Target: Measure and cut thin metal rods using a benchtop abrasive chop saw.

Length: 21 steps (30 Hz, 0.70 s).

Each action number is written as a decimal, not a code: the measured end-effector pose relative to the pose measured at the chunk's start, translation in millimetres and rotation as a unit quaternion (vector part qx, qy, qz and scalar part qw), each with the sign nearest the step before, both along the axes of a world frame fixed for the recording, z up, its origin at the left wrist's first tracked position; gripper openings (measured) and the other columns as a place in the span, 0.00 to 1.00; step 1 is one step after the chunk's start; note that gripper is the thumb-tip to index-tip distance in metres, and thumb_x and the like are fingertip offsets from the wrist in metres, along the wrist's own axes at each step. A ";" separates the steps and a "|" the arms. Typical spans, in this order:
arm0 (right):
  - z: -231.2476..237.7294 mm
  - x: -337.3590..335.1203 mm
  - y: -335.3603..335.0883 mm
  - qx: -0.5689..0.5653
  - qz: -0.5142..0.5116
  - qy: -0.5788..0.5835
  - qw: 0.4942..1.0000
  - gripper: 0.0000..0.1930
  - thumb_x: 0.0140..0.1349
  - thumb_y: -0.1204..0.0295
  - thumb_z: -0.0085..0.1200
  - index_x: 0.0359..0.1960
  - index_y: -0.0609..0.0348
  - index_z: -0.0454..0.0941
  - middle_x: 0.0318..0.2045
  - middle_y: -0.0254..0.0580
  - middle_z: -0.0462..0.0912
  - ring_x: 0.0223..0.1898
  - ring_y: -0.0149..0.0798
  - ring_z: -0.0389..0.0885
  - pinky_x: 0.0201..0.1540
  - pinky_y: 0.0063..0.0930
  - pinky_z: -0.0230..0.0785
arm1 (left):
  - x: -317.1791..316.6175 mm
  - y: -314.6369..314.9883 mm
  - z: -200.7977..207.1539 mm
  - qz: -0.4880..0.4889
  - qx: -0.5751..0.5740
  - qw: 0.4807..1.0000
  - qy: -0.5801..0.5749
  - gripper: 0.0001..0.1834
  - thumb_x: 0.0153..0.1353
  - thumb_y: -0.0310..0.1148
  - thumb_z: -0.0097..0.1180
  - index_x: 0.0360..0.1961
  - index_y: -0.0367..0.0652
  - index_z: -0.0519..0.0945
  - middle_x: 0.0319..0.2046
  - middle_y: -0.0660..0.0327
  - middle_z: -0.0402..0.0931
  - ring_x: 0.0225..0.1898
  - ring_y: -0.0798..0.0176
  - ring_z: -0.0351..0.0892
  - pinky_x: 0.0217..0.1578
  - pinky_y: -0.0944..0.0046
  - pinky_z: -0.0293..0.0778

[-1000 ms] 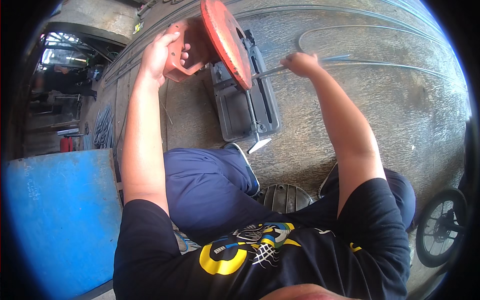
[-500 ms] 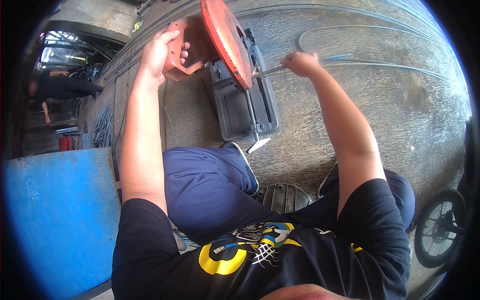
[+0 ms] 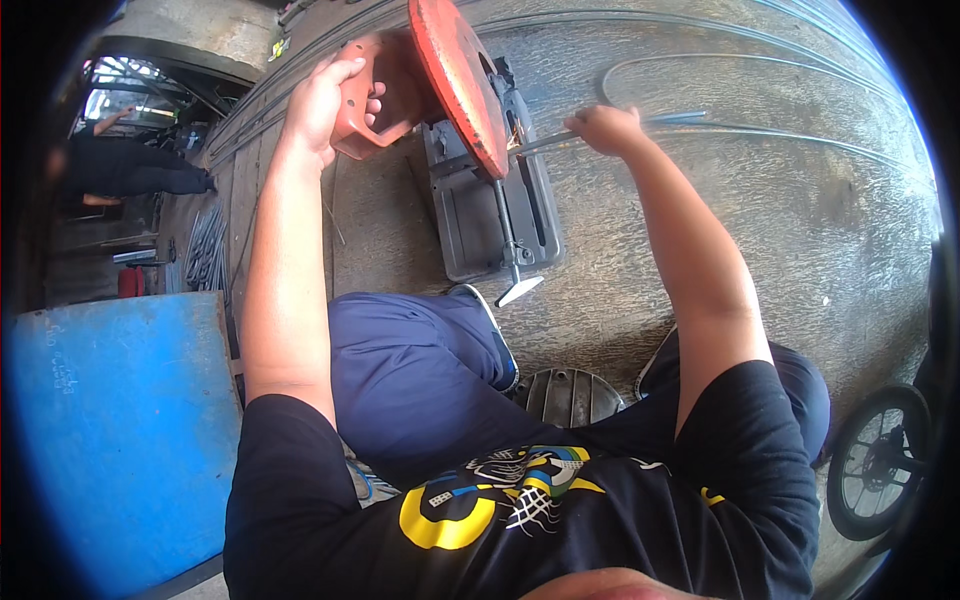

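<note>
A cut-off saw with a red blade guard and a dark grey base stands on the ground in front of me. My left hand is wrapped round the saw's orange-red handle, its fingertips coming through the opening. To the right of the saw, my right hand is closed on thin metal rods that run in under the guard. Small orange sparks show beside the guard where the rods enter. A clamp screw with a pale crank sticks out toward me. The guard hides the blade's cutting edge.
Long metal rods curve over the ground beyond and right of the saw. A blue panel stands at my left. A wheel is at the lower right. Another person in dark clothes is at the far left.
Both hands keep their grips, with the saw and rods nearly in the same place. The person at the far left has shifted and raised an arm.
</note>
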State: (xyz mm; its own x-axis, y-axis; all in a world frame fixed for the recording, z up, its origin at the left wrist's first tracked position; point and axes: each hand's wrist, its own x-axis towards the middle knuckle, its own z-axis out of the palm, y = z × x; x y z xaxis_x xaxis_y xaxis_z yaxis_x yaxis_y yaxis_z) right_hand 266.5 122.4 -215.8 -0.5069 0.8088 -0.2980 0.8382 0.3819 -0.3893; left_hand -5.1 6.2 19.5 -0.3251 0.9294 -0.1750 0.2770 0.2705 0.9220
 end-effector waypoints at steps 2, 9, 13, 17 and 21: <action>-1.2 0.0 -0.5 0.013 -0.007 0.006 1.000 0.24 0.70 0.45 0.34 0.49 0.41 0.81 0.48 0.35 0.83 0.54 0.41 0.78 0.63 0.58 0.48 | 1.1 -0.4 -0.2 0.004 -0.003 1.000 -0.004 0.22 0.64 0.37 0.49 0.57 0.40 0.70 0.34 0.54 0.79 0.27 0.66 0.78 0.27 0.67 0.75; -1.8 -0.9 1.6 0.006 -0.001 0.000 1.000 0.24 0.70 0.46 0.34 0.50 0.40 0.81 0.47 0.35 0.83 0.53 0.41 0.78 0.63 0.58 0.47 | 4.5 -1.9 -0.1 0.014 -0.005 1.000 0.010 0.21 0.65 0.39 0.48 0.55 0.39 0.71 0.36 0.57 0.79 0.29 0.69 0.77 0.26 0.69 0.75; -1.8 -1.8 0.4 -0.001 -0.011 0.004 1.000 0.24 0.70 0.46 0.34 0.49 0.41 0.81 0.47 0.36 0.83 0.53 0.41 0.78 0.63 0.57 0.47 | 3.6 -1.9 -0.4 0.005 0.000 1.000 0.003 0.22 0.65 0.39 0.48 0.56 0.39 0.71 0.35 0.57 0.79 0.29 0.69 0.77 0.26 0.69 0.75; -1.1 -2.1 1.9 -0.013 -0.013 0.009 1.000 0.25 0.70 0.46 0.34 0.49 0.44 0.81 0.48 0.38 0.83 0.53 0.42 0.78 0.64 0.57 0.47 | 2.8 -1.7 -1.3 0.009 0.003 1.000 0.007 0.22 0.65 0.39 0.48 0.56 0.38 0.70 0.35 0.56 0.79 0.29 0.69 0.77 0.26 0.70 0.75; -1.7 -2.3 2.1 -0.001 -0.008 0.008 1.000 0.25 0.70 0.46 0.33 0.49 0.45 0.81 0.47 0.39 0.83 0.53 0.42 0.78 0.64 0.57 0.47 | 2.2 -2.0 -1.7 0.005 0.005 1.000 0.006 0.22 0.65 0.39 0.48 0.57 0.38 0.70 0.35 0.56 0.79 0.29 0.69 0.76 0.26 0.70 0.75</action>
State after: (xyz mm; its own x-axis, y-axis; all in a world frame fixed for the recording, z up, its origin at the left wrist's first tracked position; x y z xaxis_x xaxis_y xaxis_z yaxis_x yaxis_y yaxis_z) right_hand 264.3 124.6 -217.6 -0.4977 0.8166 -0.2924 0.8385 0.3667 -0.4029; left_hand -2.9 4.2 17.9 -0.3366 0.9276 -0.1618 0.2847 0.2640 0.9215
